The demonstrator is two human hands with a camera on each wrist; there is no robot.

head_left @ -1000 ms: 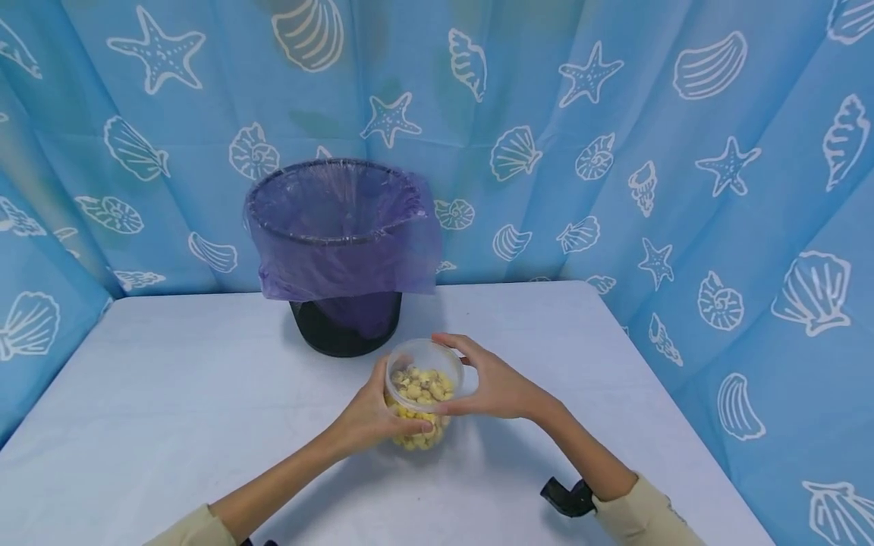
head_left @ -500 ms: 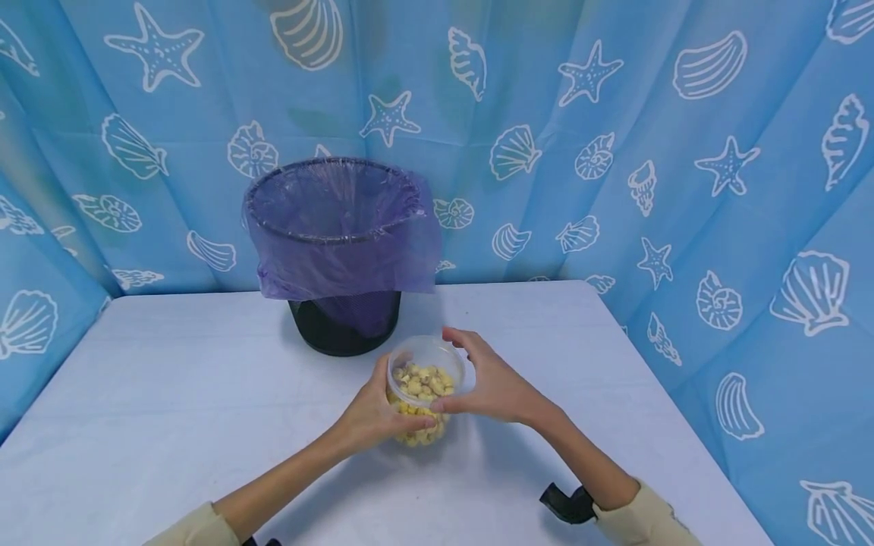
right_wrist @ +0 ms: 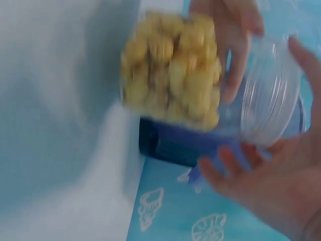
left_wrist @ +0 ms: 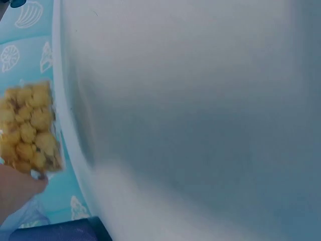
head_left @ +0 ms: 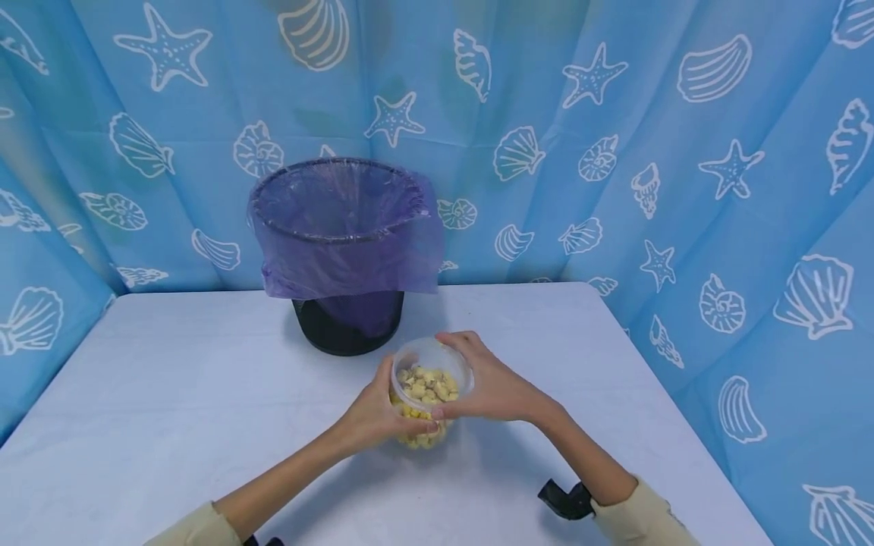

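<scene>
A clear plastic jar (head_left: pixel 423 436) of popcorn is held above the white table in the head view. My left hand (head_left: pixel 378 409) grips its left side, with the thumb across the front. Around the clear ribbed lid (right_wrist: pixel 271 90) at the jar's top, my right hand (head_left: pixel 488 387) curls its thumb and fingers. Popcorn (right_wrist: pixel 170 70) fills the lower part of the jar in the right wrist view. In the left wrist view only the popcorn (left_wrist: pixel 27 130) in the jar's bottom and part of a hand show at the left edge.
Behind the jar stands a black bin (head_left: pixel 348 326) lined with a purple bag (head_left: pixel 341 265). A white cloth covers the table (head_left: pixel 205 379). Blue curtains (head_left: pixel 532 76) with shell and starfish prints hang behind and at the sides.
Half a second ago my right fingers were spread a little off the lid's far side; now they are back around it. The jar stays nearly in place in my left hand.
</scene>
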